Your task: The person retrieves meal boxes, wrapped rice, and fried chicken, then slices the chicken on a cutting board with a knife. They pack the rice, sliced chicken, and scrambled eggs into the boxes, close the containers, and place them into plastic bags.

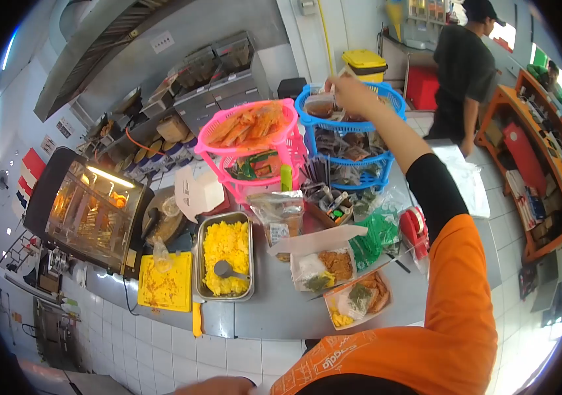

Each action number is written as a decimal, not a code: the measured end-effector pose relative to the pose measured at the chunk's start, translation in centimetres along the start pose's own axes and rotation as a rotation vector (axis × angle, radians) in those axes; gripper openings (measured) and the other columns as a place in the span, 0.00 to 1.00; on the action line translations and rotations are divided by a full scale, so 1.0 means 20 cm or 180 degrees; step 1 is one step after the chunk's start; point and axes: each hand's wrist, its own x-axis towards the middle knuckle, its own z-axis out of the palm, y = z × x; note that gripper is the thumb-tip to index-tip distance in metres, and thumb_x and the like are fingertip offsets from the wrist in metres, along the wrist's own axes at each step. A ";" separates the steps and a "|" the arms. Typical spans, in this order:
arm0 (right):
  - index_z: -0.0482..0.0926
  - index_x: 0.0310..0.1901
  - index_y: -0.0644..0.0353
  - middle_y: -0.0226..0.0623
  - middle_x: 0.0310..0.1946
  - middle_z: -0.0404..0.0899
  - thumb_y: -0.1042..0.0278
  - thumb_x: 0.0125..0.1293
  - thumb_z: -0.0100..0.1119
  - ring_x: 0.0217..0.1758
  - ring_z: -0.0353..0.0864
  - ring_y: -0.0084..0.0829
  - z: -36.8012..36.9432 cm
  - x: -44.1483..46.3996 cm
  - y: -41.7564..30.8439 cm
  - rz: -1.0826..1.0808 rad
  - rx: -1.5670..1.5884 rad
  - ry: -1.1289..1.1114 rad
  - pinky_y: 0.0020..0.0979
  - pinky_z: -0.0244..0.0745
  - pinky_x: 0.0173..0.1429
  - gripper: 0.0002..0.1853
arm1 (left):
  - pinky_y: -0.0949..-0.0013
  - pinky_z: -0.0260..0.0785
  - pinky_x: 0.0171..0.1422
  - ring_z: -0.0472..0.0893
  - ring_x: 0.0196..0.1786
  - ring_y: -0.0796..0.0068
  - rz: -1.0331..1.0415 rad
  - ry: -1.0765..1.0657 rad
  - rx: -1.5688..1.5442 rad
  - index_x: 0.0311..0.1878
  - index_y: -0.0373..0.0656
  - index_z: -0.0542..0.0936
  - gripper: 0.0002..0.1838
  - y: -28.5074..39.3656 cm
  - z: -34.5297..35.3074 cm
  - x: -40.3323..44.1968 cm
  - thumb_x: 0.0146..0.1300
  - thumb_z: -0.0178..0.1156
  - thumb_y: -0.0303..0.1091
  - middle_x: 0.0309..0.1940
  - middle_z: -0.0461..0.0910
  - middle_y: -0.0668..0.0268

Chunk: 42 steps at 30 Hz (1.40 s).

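My right hand (354, 93) reaches over the top basket of a blue tiered rack (307, 117), fingers pinched together. A small pale piece shows at the fingertips, too small to name. Brown sauce packets (320, 107) lie in that basket beside the hand. Only a blurred part of my left hand (218, 386) shows at the bottom edge, its fingers hidden. Nearer my body stand two open paper meal boxes. The front box (358, 322) holds rice, fried chicken, yellow egg and a packet on top; the other box (296, 282) holds similar food.
A pink tiered basket (210, 150) with orange packets stands left of the blue rack. A metal tray (196, 293) of scrambled egg holds a grey scoop (227, 269). Nearby are a yellow cutting board (167, 293), a yellow-handled knife (197, 319) and a heated display case (90, 214). Another person (462, 72) stands back right.
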 end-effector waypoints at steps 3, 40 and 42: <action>0.85 0.42 0.51 0.47 0.39 0.84 0.51 0.58 0.56 0.44 0.84 0.48 -0.01 -0.09 -0.13 0.0080 -0.0827 -0.0017 0.46 0.77 0.50 0.18 | 0.60 0.69 0.42 0.74 0.35 0.64 -0.0722 0.1772 -0.1222 0.46 0.38 0.79 0.25 -0.34 -0.15 -0.29 0.62 0.60 0.55 0.33 0.75 0.55; 0.77 0.40 0.56 0.40 0.46 0.74 0.71 0.58 0.63 0.52 0.72 0.45 0.41 -2.31 -0.29 0.0434 -0.0069 0.1587 0.48 0.63 0.57 0.08 | 0.66 0.68 0.61 0.77 0.53 0.68 -0.3477 0.3360 0.0287 0.65 0.39 0.67 0.30 -0.84 -0.36 -0.66 0.55 0.52 0.20 0.53 0.74 0.62; 0.72 0.43 0.61 0.45 0.50 0.71 0.78 0.63 0.55 0.55 0.69 0.49 0.39 -2.39 -0.08 0.1458 0.0272 0.1780 0.46 0.61 0.61 0.08 | 0.65 0.67 0.62 0.76 0.56 0.67 -0.3355 0.3560 0.0573 0.67 0.39 0.64 0.31 -0.93 -0.41 -0.74 0.58 0.54 0.18 0.55 0.74 0.60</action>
